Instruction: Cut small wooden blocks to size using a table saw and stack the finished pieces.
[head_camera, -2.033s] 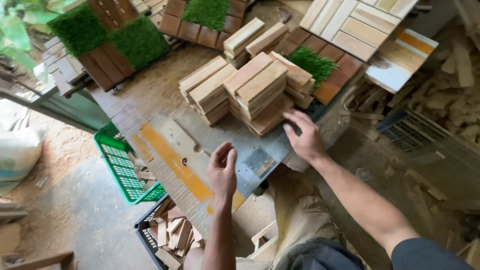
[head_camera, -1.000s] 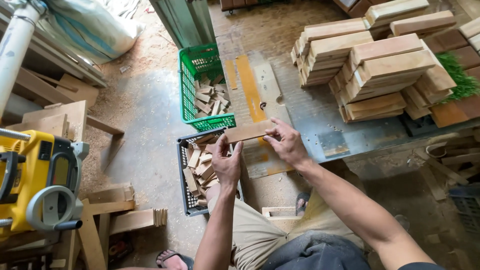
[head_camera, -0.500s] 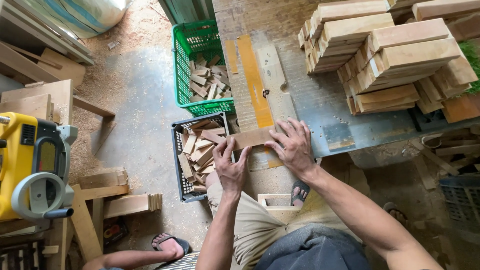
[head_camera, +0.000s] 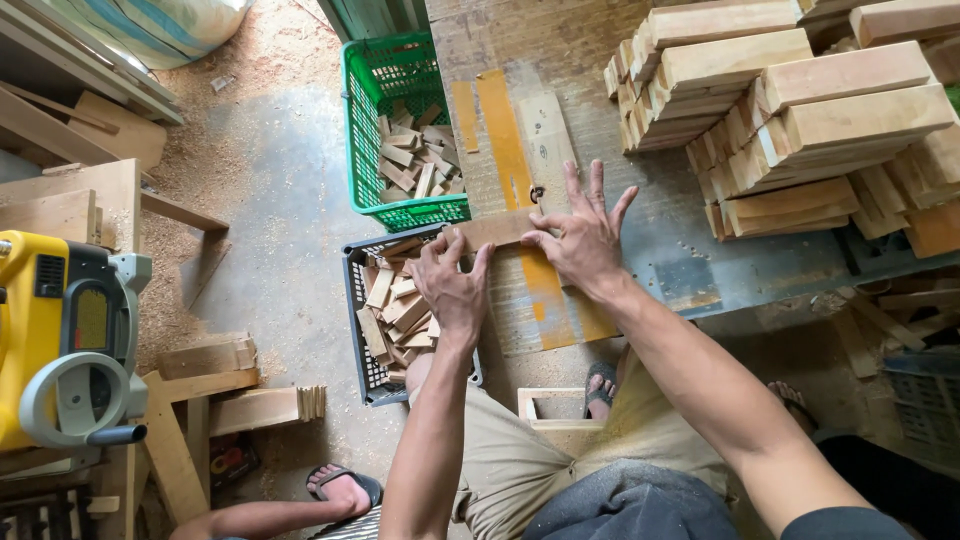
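A short flat wooden slat (head_camera: 495, 229) lies across the near edge of the worn workbench (head_camera: 610, 210). My left hand (head_camera: 452, 285) grips its left end, fingers curled over the edge. My right hand (head_camera: 585, 235) presses flat on its right end with fingers spread. Below the slat's left end sits a dark plastic crate (head_camera: 385, 310) full of small wood offcuts.
A green crate (head_camera: 400, 130) of offcuts stands beside the bench. Stacks of cut wooden blocks (head_camera: 800, 110) fill the bench's right side. A yellow power tool (head_camera: 65, 340) stands at left among timber pieces. Another person's foot in a sandal (head_camera: 340, 487) is near the bottom.
The view has closed in on the bench. Both hands brought the slat from over the dark crate up onto the bench edge, and my right hand has flattened on it.
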